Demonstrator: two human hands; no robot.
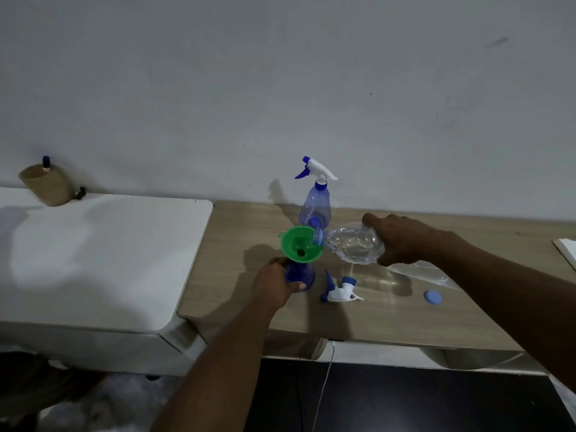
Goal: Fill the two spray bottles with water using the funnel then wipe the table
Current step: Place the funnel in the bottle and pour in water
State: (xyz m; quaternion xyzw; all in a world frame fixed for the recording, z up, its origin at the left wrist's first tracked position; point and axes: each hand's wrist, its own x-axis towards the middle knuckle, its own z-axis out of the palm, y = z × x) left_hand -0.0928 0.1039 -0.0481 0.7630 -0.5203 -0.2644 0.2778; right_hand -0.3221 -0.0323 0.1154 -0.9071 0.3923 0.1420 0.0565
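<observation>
A green funnel (300, 244) sits in the neck of a blue spray bottle (301, 276) on the wooden table (389, 322). My left hand (274, 286) grips that bottle's body. My right hand (402, 240) holds a clear water bottle (352, 244) tipped sideways, its mouth over the funnel's rim. The removed spray head (339, 289) lies on the table just right of the bottle. A second spray bottle (315, 201), with its white and blue trigger head on, stands upright behind the funnel. The water bottle's light blue cap (433, 297) lies further right.
A clear plastic sheet (424, 274) lies under my right forearm. A white surface (99, 260) adjoins the table on the left, with a tan holder (46, 185) at its back. A white object's corner (565, 252) shows at the far right. The wall runs behind everything.
</observation>
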